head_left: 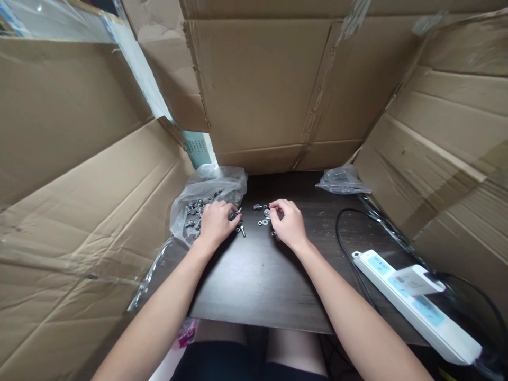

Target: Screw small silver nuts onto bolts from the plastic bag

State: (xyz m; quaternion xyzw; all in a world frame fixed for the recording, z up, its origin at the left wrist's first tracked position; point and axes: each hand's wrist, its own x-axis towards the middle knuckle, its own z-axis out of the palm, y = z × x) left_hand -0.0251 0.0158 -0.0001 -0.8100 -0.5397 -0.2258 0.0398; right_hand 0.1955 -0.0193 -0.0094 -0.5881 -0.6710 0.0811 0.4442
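My left hand (217, 222) is at the right edge of a clear plastic bag (210, 177) full of dark and silver fasteners (194, 207). Its thumb and fingers are closed around what looks like a bolt (238, 210), partly hidden by the fingers. Just below the thumb, a silver bolt (243, 231) lies on the table. My right hand (288, 223) has thumb and fingertips curled together beside a small group of hardware; whatever they pinch is too small to make out. Within that group are a flat washer (265, 223), a nut (260, 223) and a bolt assembly (257, 207).
Dark wood-grain table (257, 280) in front of me, walled by cardboard (270, 84) at the back and both sides. A folded plastic bag (343, 180) sits at the back right. A white power strip (420, 307) with a plugged-in adapter and black cable (337, 227) occupies the right.
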